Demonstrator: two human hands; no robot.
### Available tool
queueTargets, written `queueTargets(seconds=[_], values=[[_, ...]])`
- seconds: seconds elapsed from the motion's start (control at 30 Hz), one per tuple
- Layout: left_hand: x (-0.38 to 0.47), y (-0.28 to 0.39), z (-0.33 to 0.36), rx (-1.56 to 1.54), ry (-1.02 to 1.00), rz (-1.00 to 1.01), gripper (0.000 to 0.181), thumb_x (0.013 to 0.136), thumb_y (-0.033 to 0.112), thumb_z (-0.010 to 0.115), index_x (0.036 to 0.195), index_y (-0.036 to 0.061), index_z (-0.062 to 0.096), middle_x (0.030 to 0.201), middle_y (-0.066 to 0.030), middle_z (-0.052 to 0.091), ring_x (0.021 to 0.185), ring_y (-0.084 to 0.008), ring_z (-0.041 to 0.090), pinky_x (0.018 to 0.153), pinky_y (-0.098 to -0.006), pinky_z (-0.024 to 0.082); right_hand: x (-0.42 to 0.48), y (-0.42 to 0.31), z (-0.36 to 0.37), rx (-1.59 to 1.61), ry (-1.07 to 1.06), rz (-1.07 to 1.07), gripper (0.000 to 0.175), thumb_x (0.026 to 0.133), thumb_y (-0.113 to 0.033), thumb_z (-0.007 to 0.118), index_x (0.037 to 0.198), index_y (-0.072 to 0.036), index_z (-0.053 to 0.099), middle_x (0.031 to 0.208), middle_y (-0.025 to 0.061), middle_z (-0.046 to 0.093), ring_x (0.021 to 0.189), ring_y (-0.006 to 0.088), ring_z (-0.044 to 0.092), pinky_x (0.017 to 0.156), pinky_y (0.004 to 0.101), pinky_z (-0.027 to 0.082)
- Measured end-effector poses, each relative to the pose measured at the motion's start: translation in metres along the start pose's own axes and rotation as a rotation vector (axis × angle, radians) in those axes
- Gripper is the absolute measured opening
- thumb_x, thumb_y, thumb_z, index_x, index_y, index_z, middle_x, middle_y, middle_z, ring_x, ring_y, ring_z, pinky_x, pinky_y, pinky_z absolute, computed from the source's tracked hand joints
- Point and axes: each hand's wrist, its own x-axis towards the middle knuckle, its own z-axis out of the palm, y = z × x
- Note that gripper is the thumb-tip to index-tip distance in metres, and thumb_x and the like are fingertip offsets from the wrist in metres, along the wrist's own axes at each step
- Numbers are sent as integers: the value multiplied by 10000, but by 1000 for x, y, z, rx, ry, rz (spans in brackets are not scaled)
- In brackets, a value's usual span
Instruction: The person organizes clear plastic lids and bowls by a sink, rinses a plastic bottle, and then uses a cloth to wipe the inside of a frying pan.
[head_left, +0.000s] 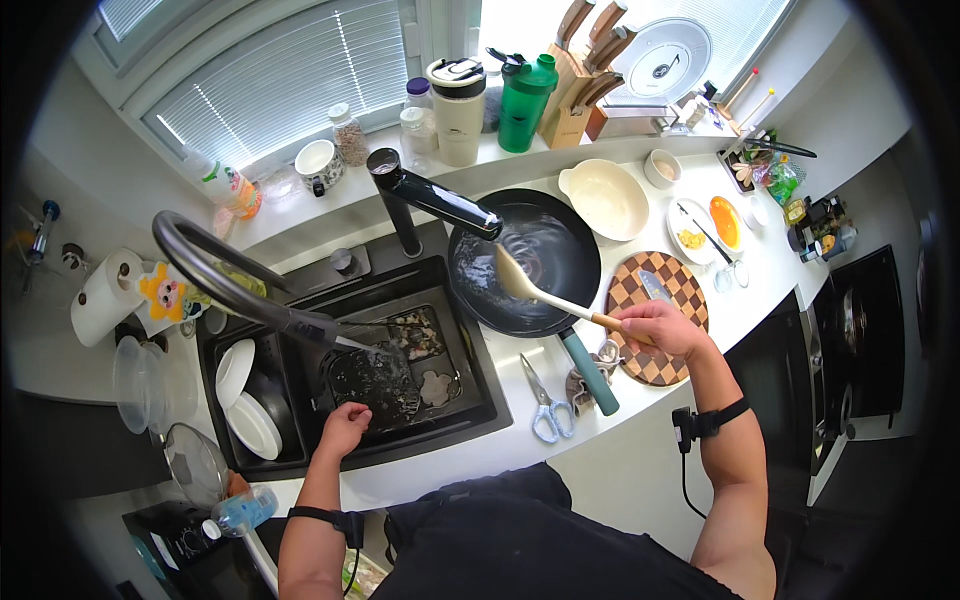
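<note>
My right hand (661, 328) grips the wooden end of a cream spatula or spoon (517, 283), its head over the dark frying pan (574, 247). The pan, with water in it, stands right of the sink under a black tap (450, 202), its green handle pointing towards me. My left hand (347, 427) is at the sink's front edge, fingers curled; whether they hold anything cannot be told. Water runs from the grey gooseneck faucet (300, 322) into the black sink (480, 390), where food scraps lie in a strainer.
Blue-handled scissors (553, 420) and a cloth (581, 390) lie near the pan handle. Right of them is a checkered cutting board (626, 360) with a knife (652, 285). Bowls (611, 202) and plates stand behind. White dishes (255, 426) fill the left basin; a plastic bottle (244, 512) lies at the left.
</note>
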Motion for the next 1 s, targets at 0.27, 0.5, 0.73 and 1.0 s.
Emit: queueTargets(seconds=[0.27,0.5,0.73,1.0], values=[[-30,1,-10,-42,17,70,252,952,198,663,1121,11,650,904,-41,685,787,-126,647,689,-277,514,-29,3,32,226,-106,-56,291,989,-173,566,1197,10,655,642,59,607,431,83,449,405,225,319],[-63,41,-9,-114,-97,36,282,959,258,649,1084,8,689,922,-50,704,837,-137,658,731,-287,515,-4,-5,153,106,-277,57,328,1000,-267,583,1261,-71,617,724,16,598,514,56,478,444,201,365],[-103,84,15,-323,-522,-222,596,999,554,509,1114,-9,670,1003,-128,728,920,-239,719,786,-352,575,20,13,299,300,-528,205,397,1004,-237,537,1316,-10,438,812,72,602,538,129,517,472,282,435],[-117,45,-18,-758,-97,-249,275,1002,284,578,1077,20,591,921,-121,689,800,-228,704,669,-332,585,44,-15,342,-126,-884,-79,346,989,-233,534,1285,-54,536,932,90,698,714,165,672,630,312,541]])
